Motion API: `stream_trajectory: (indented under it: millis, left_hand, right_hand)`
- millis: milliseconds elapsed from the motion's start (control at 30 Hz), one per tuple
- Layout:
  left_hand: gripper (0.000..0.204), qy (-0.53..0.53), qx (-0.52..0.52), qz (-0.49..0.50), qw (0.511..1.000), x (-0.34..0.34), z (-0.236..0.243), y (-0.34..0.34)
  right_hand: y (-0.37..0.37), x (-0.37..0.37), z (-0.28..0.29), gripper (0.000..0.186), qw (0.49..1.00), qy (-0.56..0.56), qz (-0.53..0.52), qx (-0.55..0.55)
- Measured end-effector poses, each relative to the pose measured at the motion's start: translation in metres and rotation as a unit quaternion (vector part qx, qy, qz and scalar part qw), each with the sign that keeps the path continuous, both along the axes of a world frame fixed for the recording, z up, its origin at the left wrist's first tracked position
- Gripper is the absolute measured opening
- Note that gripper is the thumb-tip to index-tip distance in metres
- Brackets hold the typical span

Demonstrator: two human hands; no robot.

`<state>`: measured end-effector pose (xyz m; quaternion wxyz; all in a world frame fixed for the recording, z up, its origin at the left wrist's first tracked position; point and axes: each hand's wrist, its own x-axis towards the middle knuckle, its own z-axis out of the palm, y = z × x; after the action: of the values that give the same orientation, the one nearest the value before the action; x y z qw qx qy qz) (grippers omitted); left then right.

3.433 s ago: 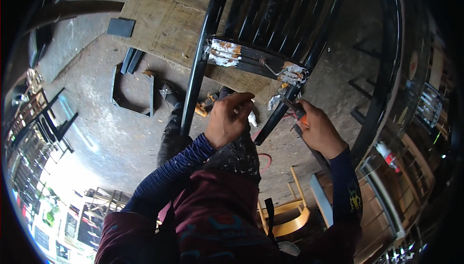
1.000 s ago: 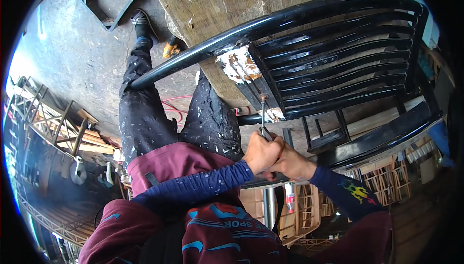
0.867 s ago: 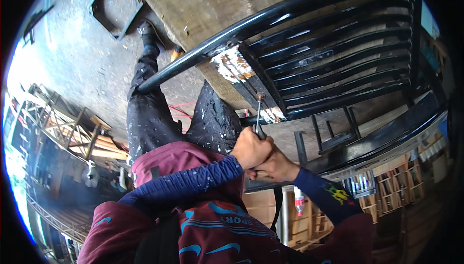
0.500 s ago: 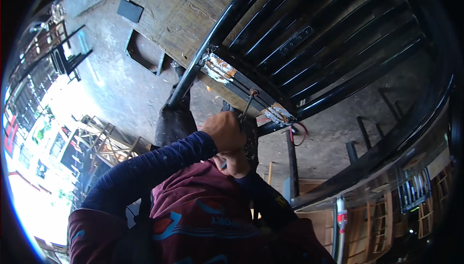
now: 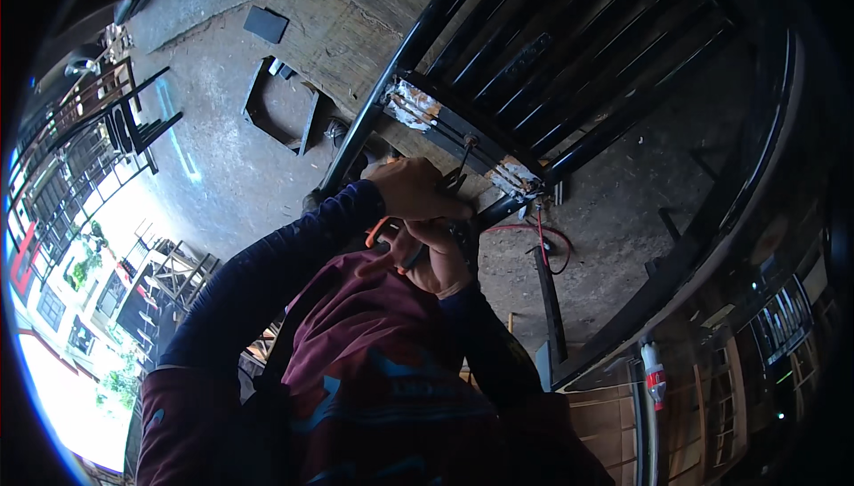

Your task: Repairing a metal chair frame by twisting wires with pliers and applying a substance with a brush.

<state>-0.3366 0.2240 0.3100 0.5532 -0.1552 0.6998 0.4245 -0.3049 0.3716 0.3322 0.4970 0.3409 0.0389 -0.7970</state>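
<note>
A black metal frame (image 5: 614,144) with curved outer tubes and several parallel bars lies tilted before me. Across its near end runs a flat crosspiece (image 5: 449,135) with white and rusty patches at both ends. A thin dark metal rod (image 5: 465,155) reaches from a round rusty fitting on that crosspiece down to my left hand (image 5: 411,188), whose fingers are closed round its lower part. Just below, close to my shirt, my right hand (image 5: 438,259) is curled on a tool with an orange and dark handle (image 5: 380,230). Fingers cover the tool's working end, so its kind is hidden.
A worn wooden board (image 5: 334,32) supports the frame. On the concrete floor lie an angular dark metal frame (image 5: 258,99), a small dark plate (image 5: 266,24) and a red hose (image 5: 567,250). A red-labelled bottle (image 5: 654,377) is at lower right; metal racks (image 5: 93,144) stand left.
My right hand has loosened its fist, and the orange handle now shows between the hands. Both hands have risen slightly toward the crosspiece. The whole view has shifted a little.
</note>
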Motion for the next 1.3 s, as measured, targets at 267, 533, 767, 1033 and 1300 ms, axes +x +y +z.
stream_trajectory:
  millis: [267, 533, 767, 1033, 1300]
  left_hand:
    - [0.066, -0.106, 0.327, 0.501, 0.794, 0.053, 0.016, 0.068]
    - [0.085, -0.186, 0.636, 0.68, 0.315, 0.022, 0.022, 0.127]
    - [0.088, -0.174, 0.694, 0.651, 0.254, 0.002, 0.003, 0.13]
    - [0.079, -0.112, 0.757, 0.559, 0.319, 0.018, -0.029, 0.109]
    - [0.086, -0.101, 0.785, 0.542, 0.284, 0.032, -0.05, 0.117]
  right_hand:
    - [0.06, -0.106, 0.025, 0.032, 0.657, 0.25, 0.694, 0.154]
    - [-0.022, -0.116, 0.101, 0.024, 0.009, 0.519, 0.82, 0.241]
    - [-0.101, -0.123, 0.084, 0.028, 0.058, 0.215, 0.909, 0.352]
    - [-0.114, -0.104, 0.058, 0.052, 0.157, 0.04, 0.844, 0.511]
    - [-0.111, -0.085, 0.04, 0.04, 0.199, 0.014, 0.775, 0.6]
